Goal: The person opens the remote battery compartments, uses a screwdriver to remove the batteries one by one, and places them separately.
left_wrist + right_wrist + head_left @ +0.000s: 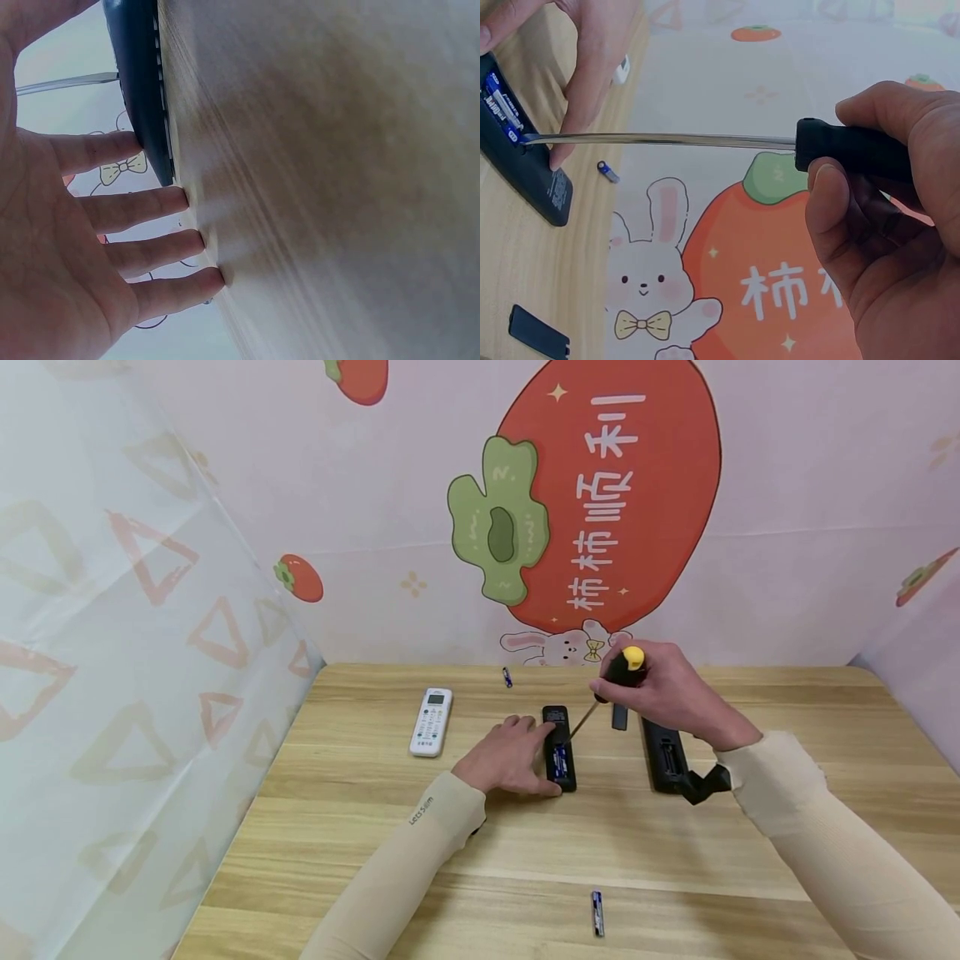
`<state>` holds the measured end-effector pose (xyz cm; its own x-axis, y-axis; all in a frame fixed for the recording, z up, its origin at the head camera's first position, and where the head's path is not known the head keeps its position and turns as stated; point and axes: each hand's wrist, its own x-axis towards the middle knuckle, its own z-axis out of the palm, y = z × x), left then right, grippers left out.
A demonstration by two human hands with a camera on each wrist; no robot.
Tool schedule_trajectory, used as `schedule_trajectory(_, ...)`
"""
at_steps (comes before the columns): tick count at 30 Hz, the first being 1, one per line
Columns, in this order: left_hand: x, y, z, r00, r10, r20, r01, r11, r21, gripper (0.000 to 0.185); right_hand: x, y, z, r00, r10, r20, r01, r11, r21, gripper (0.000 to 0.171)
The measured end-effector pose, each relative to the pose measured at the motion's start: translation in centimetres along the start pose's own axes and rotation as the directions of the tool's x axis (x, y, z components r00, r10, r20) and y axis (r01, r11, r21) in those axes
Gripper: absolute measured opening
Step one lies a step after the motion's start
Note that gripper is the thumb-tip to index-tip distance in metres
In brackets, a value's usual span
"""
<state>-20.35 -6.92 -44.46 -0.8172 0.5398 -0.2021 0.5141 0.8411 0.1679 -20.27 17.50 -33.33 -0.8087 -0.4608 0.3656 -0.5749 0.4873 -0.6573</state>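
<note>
- The wooden table carries everything.
- A black remote, battery bay up, lies flat under the left hand's grip.
- A white remote lies left of that grip.
- A second black remote and a loose black cover lie right of it.
- One battery lies beyond the grip, another battery well nearer the person.

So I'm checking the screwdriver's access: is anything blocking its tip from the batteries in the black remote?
Nothing visible. The screwdriver tip already sits at the batteries in the open black remote; the left hand rests alongside, clear of the shaft.
</note>
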Motion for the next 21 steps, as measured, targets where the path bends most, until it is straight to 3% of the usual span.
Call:
schedule_trajectory(8,0.02,0.07,0.03,1.000,0.006,-0.006,-0.006,1.000,-0.002,0.101,0.43,-0.06,0.18,0.998,0.070,0.007,-0.069,0.997,-0.023,0.016)
schedule_trajectory(17,0.12,0.03,0.06,1.000,0.008,-0.007,-0.008,1.000,0.002,0.101,0.11,-0.03,0.66,0.996,-0.086,0.015,0.087,0.995,-0.044,0.020)
schedule_trajectory(21,0.16,-0.03,0.12,1.000,0.000,-0.004,0.000,1.000,0.008,0.101,0.16,0.00,0.63,0.994,-0.103,0.028,0.104,0.993,-0.052,0.020)
